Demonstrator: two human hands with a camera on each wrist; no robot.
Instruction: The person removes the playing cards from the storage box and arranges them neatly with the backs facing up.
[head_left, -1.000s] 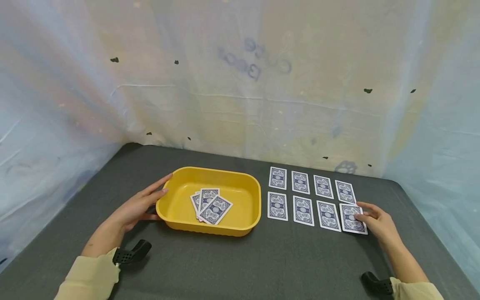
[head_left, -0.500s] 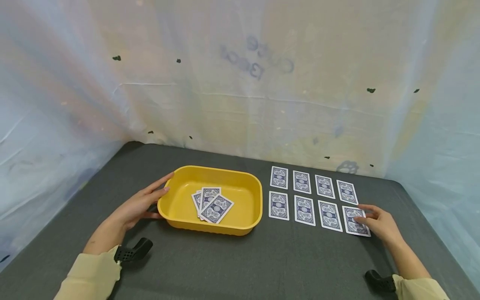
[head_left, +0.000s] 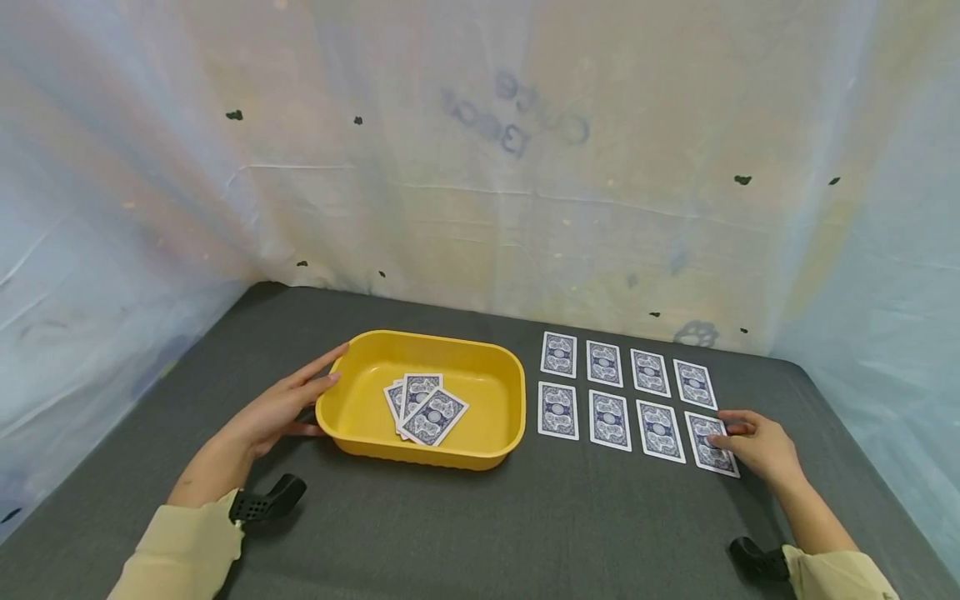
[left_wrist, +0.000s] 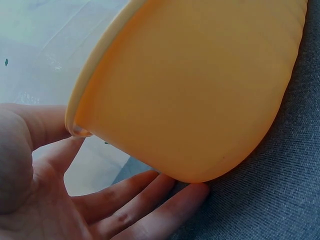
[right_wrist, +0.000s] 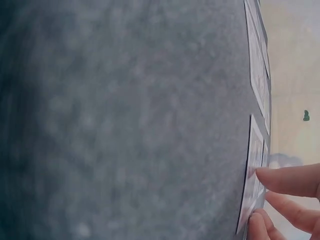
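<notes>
Eight cards lay on the bench in two rows of four, and at least three more (the overlap hid the exact number) made a loose pile inside the one tray. Two grips were in view, both occupied. The left grip was clamped on the tray's left end, thumb over the rim and fingers spread against the outer wall. The right grip was clamped on the right edge of the end card, thumb on the patterned side and fingers curled at the edge.

That end card was the rightmost of the near row, set slightly askew just beside its neighbour; whether it lay fully flat, I could not tell. Like all the others it was patterned side up, a white border around dense blue-and-white scrollwork. The tray was yellow, with rounded corners, and stood left of the rows.

The bench wore a dark grey cloth. Behind it and at both sides hung a pale sheet with faint blue drawings and small dark green marks. The pale yellow sleeves each had a black device at the cuff.
</notes>
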